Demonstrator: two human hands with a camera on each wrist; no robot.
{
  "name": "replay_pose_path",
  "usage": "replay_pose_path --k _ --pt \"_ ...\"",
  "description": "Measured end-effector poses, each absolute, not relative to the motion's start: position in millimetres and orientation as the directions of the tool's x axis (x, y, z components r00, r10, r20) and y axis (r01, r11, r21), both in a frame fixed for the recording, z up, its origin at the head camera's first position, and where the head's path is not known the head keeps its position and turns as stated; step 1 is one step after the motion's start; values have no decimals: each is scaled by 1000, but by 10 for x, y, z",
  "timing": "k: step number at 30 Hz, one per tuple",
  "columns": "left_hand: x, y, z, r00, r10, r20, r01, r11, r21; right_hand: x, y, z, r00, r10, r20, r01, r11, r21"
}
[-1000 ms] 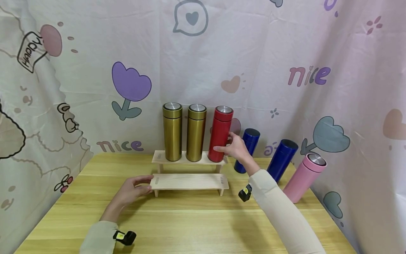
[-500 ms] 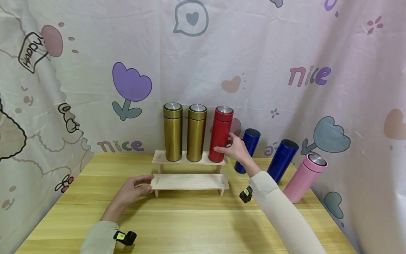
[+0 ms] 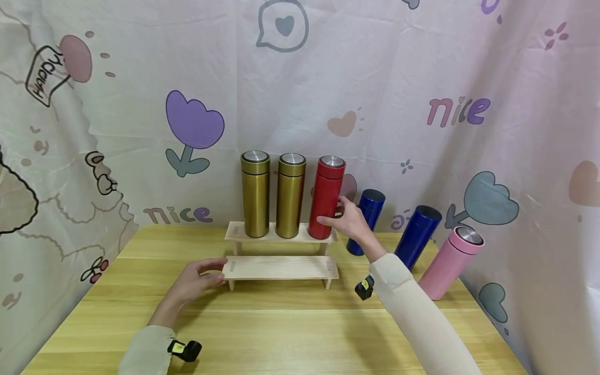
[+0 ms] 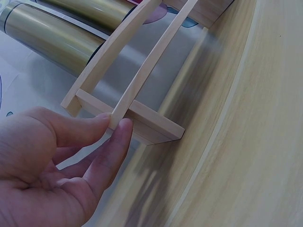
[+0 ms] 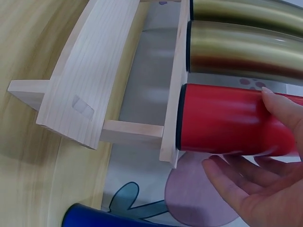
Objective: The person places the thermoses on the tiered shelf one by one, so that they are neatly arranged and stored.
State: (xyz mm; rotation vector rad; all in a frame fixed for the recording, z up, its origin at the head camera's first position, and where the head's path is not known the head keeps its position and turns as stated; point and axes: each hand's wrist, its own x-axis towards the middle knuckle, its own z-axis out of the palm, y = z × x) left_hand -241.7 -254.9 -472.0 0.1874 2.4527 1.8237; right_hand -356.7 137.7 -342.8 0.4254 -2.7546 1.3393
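Plainly, we find the glossy red cylindrical flask [image 3: 326,200] upright on the upper step [image 3: 272,234] of a pale wooden stand [image 3: 281,267], our right hand [image 3: 350,219] loosely curled round it, left hand [image 3: 193,282] pinching the stand's lower left edge. Flask probably stiff, hefty, slick; we'd grip mid-body.

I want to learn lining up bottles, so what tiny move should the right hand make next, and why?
Probably the right hand should gently let go of the red bottle: its base seems to rest on the upper shelf, beside the two gold bottles, and the left hand pinches the end of the lower shelf, which may steady it.
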Motion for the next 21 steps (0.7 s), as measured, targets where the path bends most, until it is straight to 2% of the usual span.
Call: replay_pose_path --k 9,17,21 --pt "-2415 -2537 -4710 -989 147 5 47 281 958 -3451 1609 -3377 -952 -265 156 -295 645 -705" --pt "-2419 -2537 -4703 -989 145 5 46 283 958 -3226 1958 -3283 -946 -302 114 -292 647 -705" --pt "-2420 -2540 -4702 -990 144 3 44 281 959 -3068 2163 -3232 -943 -315 108 -306 694 -652"
